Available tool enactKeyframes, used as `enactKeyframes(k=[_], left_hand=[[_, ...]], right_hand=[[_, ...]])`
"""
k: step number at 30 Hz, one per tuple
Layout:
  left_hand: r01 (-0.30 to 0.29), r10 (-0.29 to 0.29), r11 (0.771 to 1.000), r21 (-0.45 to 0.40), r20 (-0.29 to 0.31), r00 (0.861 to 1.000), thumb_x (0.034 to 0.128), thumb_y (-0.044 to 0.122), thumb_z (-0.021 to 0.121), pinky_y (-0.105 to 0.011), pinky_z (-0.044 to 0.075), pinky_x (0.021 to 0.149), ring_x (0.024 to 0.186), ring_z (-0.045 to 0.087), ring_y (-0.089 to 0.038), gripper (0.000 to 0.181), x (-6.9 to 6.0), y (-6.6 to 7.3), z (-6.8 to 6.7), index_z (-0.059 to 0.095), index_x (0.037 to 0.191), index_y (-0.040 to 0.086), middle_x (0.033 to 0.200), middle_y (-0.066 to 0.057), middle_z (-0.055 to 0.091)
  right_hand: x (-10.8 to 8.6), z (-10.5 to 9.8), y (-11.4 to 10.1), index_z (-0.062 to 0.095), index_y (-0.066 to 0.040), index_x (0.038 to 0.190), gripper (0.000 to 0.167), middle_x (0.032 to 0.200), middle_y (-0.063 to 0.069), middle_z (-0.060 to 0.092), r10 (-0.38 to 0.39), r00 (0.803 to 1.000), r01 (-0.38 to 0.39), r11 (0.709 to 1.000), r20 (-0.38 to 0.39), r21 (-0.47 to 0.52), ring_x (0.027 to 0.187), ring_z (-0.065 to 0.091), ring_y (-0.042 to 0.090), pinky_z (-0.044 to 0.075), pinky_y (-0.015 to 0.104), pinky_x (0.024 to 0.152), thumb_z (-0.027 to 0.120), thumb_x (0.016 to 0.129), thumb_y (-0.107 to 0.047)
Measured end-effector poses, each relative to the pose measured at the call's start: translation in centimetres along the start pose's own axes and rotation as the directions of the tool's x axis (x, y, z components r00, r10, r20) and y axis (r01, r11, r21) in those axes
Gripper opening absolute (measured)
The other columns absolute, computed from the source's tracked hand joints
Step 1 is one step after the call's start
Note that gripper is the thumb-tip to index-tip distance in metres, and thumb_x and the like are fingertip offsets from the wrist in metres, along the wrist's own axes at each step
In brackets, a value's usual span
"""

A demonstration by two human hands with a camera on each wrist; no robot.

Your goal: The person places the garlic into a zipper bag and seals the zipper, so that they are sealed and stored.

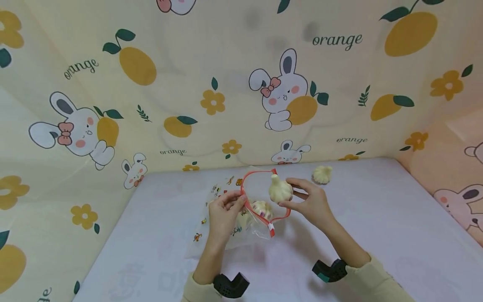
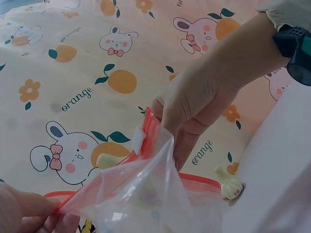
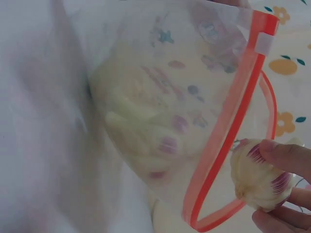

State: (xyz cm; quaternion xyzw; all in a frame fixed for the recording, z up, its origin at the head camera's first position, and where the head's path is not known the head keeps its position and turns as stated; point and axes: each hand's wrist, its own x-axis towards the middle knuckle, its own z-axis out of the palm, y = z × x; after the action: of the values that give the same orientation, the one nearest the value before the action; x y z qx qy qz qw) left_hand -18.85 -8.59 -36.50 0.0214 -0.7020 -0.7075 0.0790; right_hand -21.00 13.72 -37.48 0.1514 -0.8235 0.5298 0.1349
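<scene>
A clear zip bag with printed figures and a red rim gapes open, a white slider on its zip. My left hand pinches the rim between thumb and fingers. Between the thumb and fingers of my right hand is a garlic bulb, held at the bag's mouth. The right wrist view shows purple streaks on this bulb. Inside the bag lie other garlic bulbs, blurred by the plastic. How many are in there I cannot tell.
Another garlic bulb lies at the back of the white table, right of the bag. Behind the table hangs a cloth printed with rabbits and oranges. Each wrist wears a black device.
</scene>
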Motion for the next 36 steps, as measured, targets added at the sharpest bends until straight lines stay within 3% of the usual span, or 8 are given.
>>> enactKeyframes(k=[5, 8, 16, 23, 36], left_hand=[[0.008, -0.008, 1.000, -0.002, 0.004, 1.000, 0.0888, 0.005, 0.067, -0.015, 0.060, 0.069, 0.071, 0.064, -0.001, 0.022, -0.3, -0.1, 0.0, 0.067, 0.107, -0.007, 0.095, -0.020, 0.070], [0.000, 0.000, 1.000, 0.003, 0.001, 1.000, 0.0885, 0.004, 0.067, -0.015, 0.060, 0.069, 0.071, 0.064, -0.001, 0.022, -0.4, -0.2, 0.0, 0.067, 0.106, -0.008, 0.095, -0.020, 0.070], [-0.023, 0.023, 0.999, -0.025, 0.005, 1.000, 0.0881, 0.002, 0.066, -0.015, 0.060, 0.068, 0.070, 0.065, 0.000, 0.021, -0.1, -0.2, 0.0, 0.066, 0.106, -0.009, 0.093, -0.019, 0.070], [-0.034, 0.034, 0.999, -0.014, -0.004, 0.999, 0.0883, 0.004, 0.067, -0.014, 0.059, 0.068, 0.070, 0.065, 0.001, 0.022, -0.1, -0.1, -0.2, 0.066, 0.105, -0.011, 0.094, -0.022, 0.071], [-0.050, 0.050, 0.999, -0.016, -0.004, 0.999, 0.0881, 0.002, 0.067, -0.014, 0.059, 0.069, 0.070, 0.065, 0.001, 0.022, -0.1, 0.0, -0.1, 0.066, 0.105, -0.011, 0.096, -0.025, 0.070]], right_hand=[[-0.5, 0.7, 0.5, 0.062, 0.002, 0.119, 0.059, 0.119, 0.018, 0.063, -0.034, 0.999, 0.034, 0.999, -0.003, 0.007, 0.105, 0.058, -0.003, 0.059, 0.029, 0.088, 0.085, 0.065, 0.000], [-0.6, 1.1, 0.6, 0.063, 0.001, 0.118, 0.059, 0.117, 0.018, 0.064, -0.052, 0.999, 0.052, 0.999, -0.003, 0.016, 0.102, 0.053, -0.012, 0.059, 0.029, 0.088, 0.086, 0.064, 0.001], [-0.2, 1.9, 0.5, 0.065, 0.002, 0.117, 0.055, 0.116, 0.019, 0.063, -0.058, 0.998, 0.058, 0.998, -0.009, -0.021, 0.109, 0.061, 0.032, 0.059, 0.037, 0.089, 0.086, 0.066, -0.003], [0.1, 2.6, 0.4, 0.065, 0.002, 0.117, 0.056, 0.116, 0.019, 0.063, -0.071, 0.997, 0.070, 0.997, -0.021, -0.043, 0.110, 0.061, 0.033, 0.058, 0.042, 0.089, 0.085, 0.065, -0.001], [0.7, 3.6, -0.1, 0.064, 0.006, 0.113, 0.053, 0.109, 0.021, 0.067, -0.117, 0.991, 0.108, 0.986, -0.063, -0.127, 0.099, 0.065, 0.031, 0.061, 0.037, 0.079, 0.085, 0.064, 0.001]])
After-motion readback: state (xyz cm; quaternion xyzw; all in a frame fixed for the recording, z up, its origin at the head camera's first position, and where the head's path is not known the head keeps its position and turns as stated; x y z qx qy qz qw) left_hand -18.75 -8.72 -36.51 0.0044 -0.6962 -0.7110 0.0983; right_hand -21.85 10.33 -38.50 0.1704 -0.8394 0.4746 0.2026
